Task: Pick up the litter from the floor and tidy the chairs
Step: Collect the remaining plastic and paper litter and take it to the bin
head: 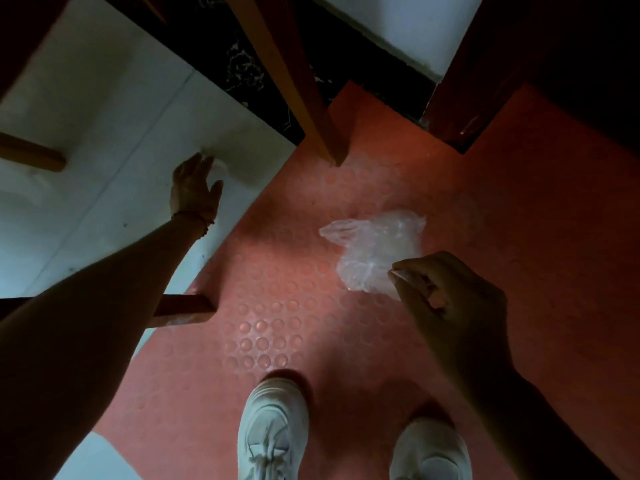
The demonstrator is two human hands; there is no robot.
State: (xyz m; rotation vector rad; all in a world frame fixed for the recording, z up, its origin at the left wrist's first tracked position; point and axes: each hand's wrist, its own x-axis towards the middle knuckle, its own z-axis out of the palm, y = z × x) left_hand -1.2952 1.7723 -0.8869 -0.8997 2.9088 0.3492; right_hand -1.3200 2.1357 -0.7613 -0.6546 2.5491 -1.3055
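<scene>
A crumpled clear plastic bag lies on the red studded mat. My right hand has its fingers curled and pinches the bag's near edge between thumb and fingertips. My left hand reaches out over the white tiled floor with its fingers stretched. Its fingertips are at a small pale scrap that is hard to make out against the tiles. A wooden chair leg slants down to the mat just beyond the bag.
Two more wooden legs show at the left and under my left forearm. A dark brown furniture post stands at the upper right. A black patterned strip borders the tiles. My white shoes stand on the mat.
</scene>
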